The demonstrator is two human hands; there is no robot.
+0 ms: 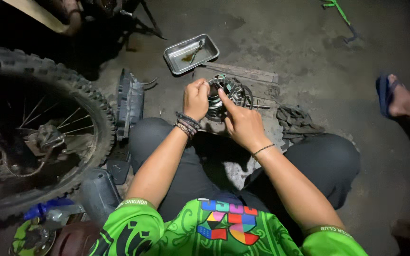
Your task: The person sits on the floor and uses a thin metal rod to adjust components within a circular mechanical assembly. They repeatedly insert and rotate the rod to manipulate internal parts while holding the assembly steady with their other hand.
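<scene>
Both hands work on a finned metal engine part (pixel 228 95) at frame centre: left hand (pixel 195 99) pinches its upper left edge, right hand (pixel 243 124) presses an extended forefinger onto it. Part rests on a wooden board (pixel 255 76). Metal tray (pixel 174 54) above; knobby motorcycle wheel (pixel 34 137) far left.

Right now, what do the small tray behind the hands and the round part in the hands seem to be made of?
The tray looks like bare polished metal, probably steel: it shines silver and mirrors the light. The round part, held by the left hand and touched by the right hand, seems to be grey cast metal with dull fins, perhaps aluminium.
</scene>
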